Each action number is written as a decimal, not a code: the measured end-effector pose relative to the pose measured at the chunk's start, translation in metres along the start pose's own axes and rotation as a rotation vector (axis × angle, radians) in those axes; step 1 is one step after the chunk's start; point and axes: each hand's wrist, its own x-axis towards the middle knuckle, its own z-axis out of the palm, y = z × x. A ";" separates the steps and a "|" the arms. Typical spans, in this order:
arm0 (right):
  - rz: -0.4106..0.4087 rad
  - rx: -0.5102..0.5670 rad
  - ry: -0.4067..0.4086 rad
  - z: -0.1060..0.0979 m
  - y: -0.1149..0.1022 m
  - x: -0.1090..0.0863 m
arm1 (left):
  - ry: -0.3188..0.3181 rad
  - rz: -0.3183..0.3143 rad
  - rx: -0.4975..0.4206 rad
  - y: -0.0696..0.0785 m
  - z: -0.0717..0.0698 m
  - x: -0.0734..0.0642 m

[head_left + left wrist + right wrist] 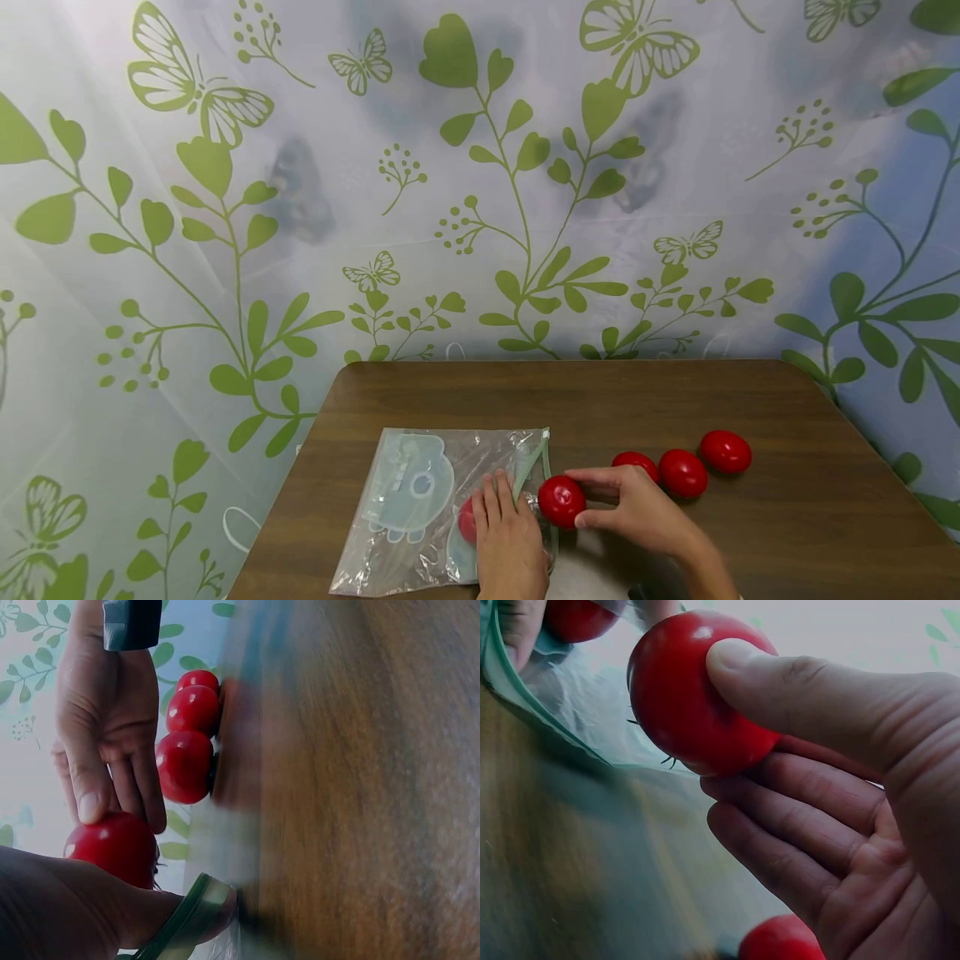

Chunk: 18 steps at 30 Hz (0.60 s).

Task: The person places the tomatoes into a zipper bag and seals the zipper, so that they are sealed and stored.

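My right hand (645, 510) pinches a glossy red tomato (562, 502) between thumb and fingers, close beside the mouth of a clear plastic zip bag (408, 487). That bag lies flat, with a pale blue cartoon print and a green zip edge (196, 904). My left hand (510, 546) lies on the bag near its mouth, fingers stretched over the top and thumb at the green edge, holding it apart. Inside the bag sits another tomato (467, 521), partly hidden under the left fingers. In the right wrist view, the held tomato (701, 694) shows dark stem tips underneath.
Right of the bag, three more tomatoes stand in a slanting row: one (635, 463) partly behind my right hand, one in the middle (683, 473), one farthest right (725, 451). The brown wooden table (487, 396) ends at a leaf-patterned curtain (465, 200).
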 end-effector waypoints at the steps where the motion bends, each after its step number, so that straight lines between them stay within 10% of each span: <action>1: -0.005 -0.001 -0.004 0.002 0.000 0.001 | 0.003 0.000 0.001 0.000 0.000 0.000; 18: -0.028 -0.025 -0.061 0.027 0.006 0.018 | -0.011 -0.012 -0.010 0.001 -0.001 0.000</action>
